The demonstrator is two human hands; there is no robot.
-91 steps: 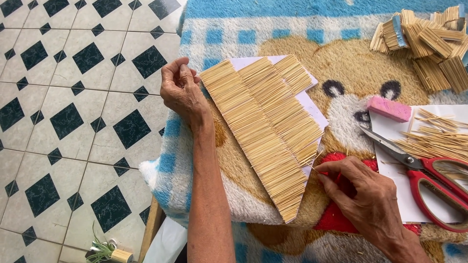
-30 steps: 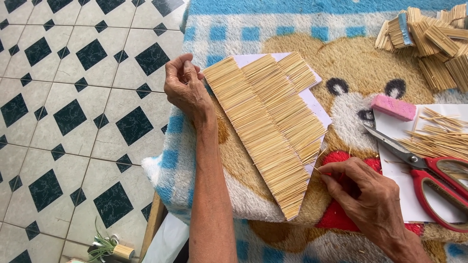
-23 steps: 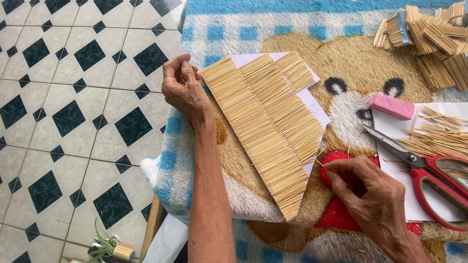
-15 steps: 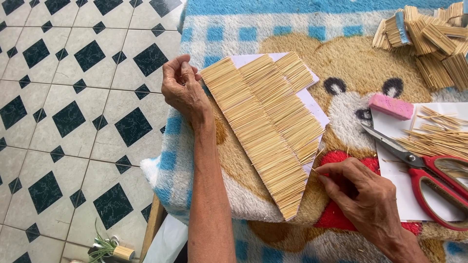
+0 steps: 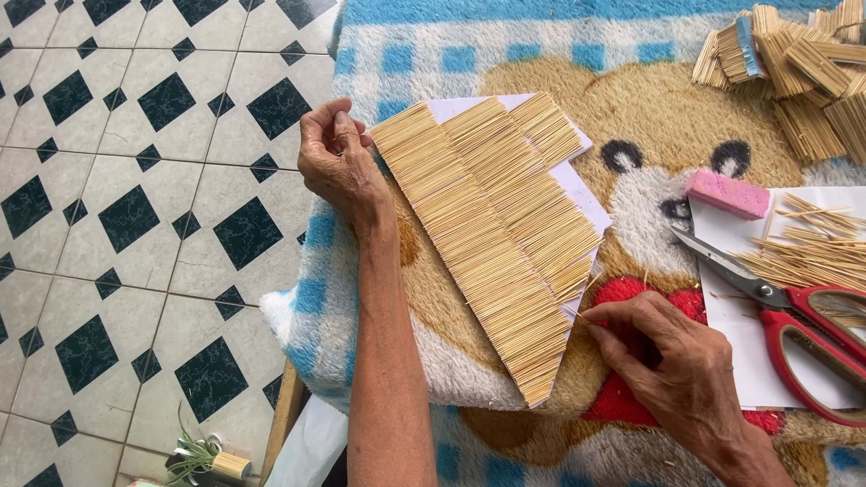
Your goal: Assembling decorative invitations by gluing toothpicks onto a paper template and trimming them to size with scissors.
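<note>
A white card panel (image 5: 577, 185) lay slantwise on a plush blanket (image 5: 541, 54) printed with a bear's face and blue checks, and three stepped rows of thin, pale wooden sticks (image 5: 492, 243) covered most of it. The left hand (image 5: 338, 162) rested on the panel's upper left edge, its fingers curled together against the end of the longest row. The right hand (image 5: 672, 361) sat at the panel's lower right edge, thumb and forefinger pinched together on what looked like a single stick beside the shortest row; the stick itself was too thin to make out clearly.

To the right, one pair of red-handled scissors (image 5: 794, 311) lay part open on a white paper sheet (image 5: 749, 361), among a loose scatter of sticks (image 5: 812, 252). One pink rectangular block (image 5: 729, 194) sat at the sheet's upper corner. A heap of bundled sticks (image 5: 794, 63) filled the far right corner, too many to count. Black-and-white tiled floor (image 5: 135, 225) showed on the left.
</note>
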